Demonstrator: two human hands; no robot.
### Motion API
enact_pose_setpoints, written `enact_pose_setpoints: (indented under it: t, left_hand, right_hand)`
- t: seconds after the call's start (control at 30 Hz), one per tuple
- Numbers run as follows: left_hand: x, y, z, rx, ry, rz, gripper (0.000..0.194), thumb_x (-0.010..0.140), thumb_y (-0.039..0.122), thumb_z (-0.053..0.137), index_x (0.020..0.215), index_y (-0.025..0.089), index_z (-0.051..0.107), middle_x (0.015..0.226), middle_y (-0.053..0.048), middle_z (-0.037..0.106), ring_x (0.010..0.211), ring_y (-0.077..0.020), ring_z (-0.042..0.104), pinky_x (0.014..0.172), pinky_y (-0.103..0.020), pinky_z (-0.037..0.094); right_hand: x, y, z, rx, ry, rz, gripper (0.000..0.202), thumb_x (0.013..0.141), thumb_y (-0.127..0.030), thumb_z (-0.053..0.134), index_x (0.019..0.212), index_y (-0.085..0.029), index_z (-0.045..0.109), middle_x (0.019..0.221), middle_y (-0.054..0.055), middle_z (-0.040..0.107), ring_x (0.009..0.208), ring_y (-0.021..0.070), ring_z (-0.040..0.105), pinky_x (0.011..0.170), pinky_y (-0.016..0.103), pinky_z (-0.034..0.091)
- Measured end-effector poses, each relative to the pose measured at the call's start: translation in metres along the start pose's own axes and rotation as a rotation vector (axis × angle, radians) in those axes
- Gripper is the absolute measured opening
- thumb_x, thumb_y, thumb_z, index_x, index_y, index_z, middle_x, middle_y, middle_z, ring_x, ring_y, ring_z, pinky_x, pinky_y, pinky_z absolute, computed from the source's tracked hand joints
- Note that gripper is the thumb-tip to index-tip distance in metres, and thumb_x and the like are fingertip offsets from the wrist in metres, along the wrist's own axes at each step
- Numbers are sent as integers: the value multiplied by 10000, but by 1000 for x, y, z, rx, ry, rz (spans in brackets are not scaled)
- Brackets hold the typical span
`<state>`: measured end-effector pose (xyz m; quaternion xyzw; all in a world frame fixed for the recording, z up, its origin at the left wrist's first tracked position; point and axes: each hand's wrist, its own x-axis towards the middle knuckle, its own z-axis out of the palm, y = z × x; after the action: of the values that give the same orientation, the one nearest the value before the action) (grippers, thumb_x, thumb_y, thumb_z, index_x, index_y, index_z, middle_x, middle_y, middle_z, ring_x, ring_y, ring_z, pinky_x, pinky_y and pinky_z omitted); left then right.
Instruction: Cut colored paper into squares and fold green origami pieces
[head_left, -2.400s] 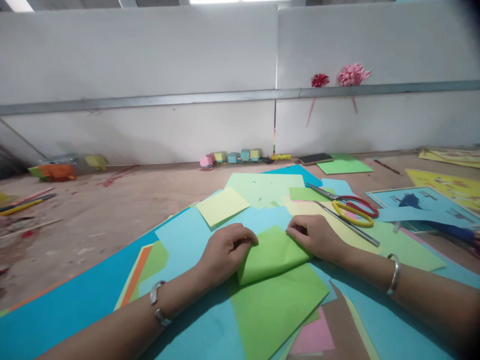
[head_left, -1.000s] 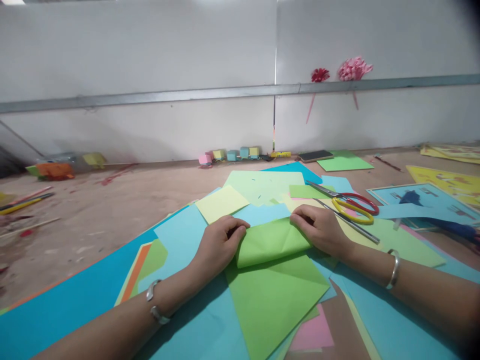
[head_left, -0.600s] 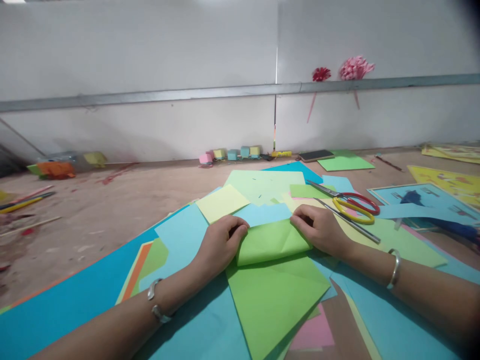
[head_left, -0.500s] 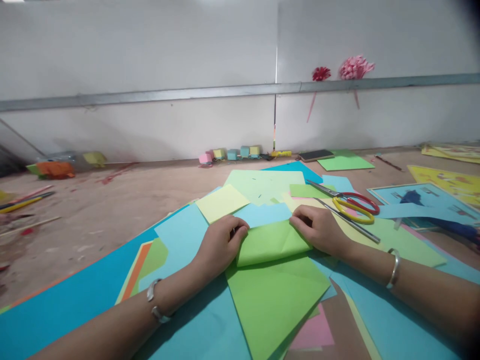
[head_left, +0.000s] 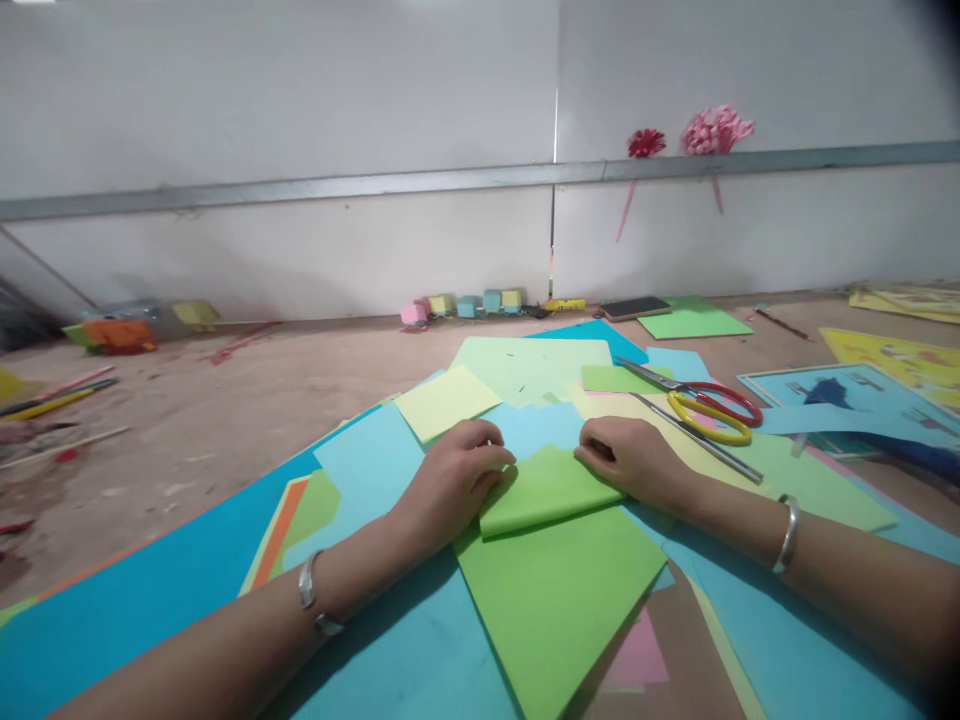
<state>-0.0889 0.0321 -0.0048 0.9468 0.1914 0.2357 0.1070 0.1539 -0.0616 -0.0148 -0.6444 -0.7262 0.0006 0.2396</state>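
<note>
A bright green sheet, folded over on itself, lies between my hands on top of a larger green sheet. At its left end is my left hand, thumb pressing on the paper and fingers curled. My right hand pinches its upper right corner, the fingers bent under. Below the fold, the larger green sheet points a corner toward me. A pale yellow square rests just beyond my left hand. Scissors with red and yellow handles lie beyond my right hand, beside a thin metal rod.
Blue sheets spread under the work. Pens lie at the left. Small paper blocks, a dark phone-like slab and a green sheet sit near the wall. Printed cards are at the right.
The fingers of my left hand have loosened and shifted slightly right along the fold. My right hand has moved a little toward the sheet's upper edge. The view has shifted slightly.
</note>
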Motion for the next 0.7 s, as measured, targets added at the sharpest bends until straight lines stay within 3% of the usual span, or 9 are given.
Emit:
enact_pose_setpoints:
  t: [0.07,0.13,0.23,0.3,0.4,0.5,0.6,0.7]
  left_hand:
    - [6,-2,-5,-78,-73,119,305,904,93,463,939,211,742,972,-90,685,888,-197,637,776,-299,494]
    - [15,-1,-14,-134,-221,190,380,903,58,410,962,222,747,943,-76,691,840,-175,648,740,-263,486]
    - [33,6,-26,-127,-435,185,371,861,44,438,983,216,744,924,-58,686,793,-160,647,702,-237,468]
    - [46,14,-27,-74,-533,144,261,870,112,504,926,199,744,901,-53,685,739,-156,635,680,-243,456]
    - [59,29,-14,136,-536,-59,284,928,244,496,762,170,715,742,-69,682,691,-201,633,619,-281,426]
    - [62,40,5,324,-479,-222,381,960,293,426,726,153,692,737,-111,691,712,-244,654,600,-307,415]
    - [58,46,14,359,-451,-257,370,961,285,401,781,137,688,798,-141,700,746,-270,669,597,-322,420]
    - [52,50,10,351,-468,-245,299,940,360,484,848,145,670,843,-133,692,754,-276,666,601,-327,427]
  right_hand:
    - [0,0,0,-4,-5,-2,180,847,-238,556,671,-200,547,618,0,568,577,133,447,577,254,288]
    - [0,1,0,-7,-14,-3,176,845,-236,569,674,-199,549,622,-1,571,586,134,451,580,253,288]
    - [1,0,-1,-12,-29,2,172,844,-230,584,678,-197,551,628,-3,572,590,132,454,589,249,290]
    - [1,0,-2,-18,-40,8,172,843,-225,590,679,-194,552,632,-2,574,595,134,454,592,249,290]
    - [2,0,-2,-25,-54,8,169,847,-223,593,684,-192,557,640,1,583,604,138,458,588,251,287]
    - [2,0,-2,-25,-60,4,173,860,-231,584,692,-194,563,658,6,599,621,143,478,588,255,286]
    - [2,0,-2,-21,-63,1,177,871,-237,574,699,-195,566,690,19,623,648,151,504,595,258,291]
    - [2,1,-2,-17,-64,1,178,868,-235,572,695,-196,563,681,19,618,640,150,502,595,259,293]
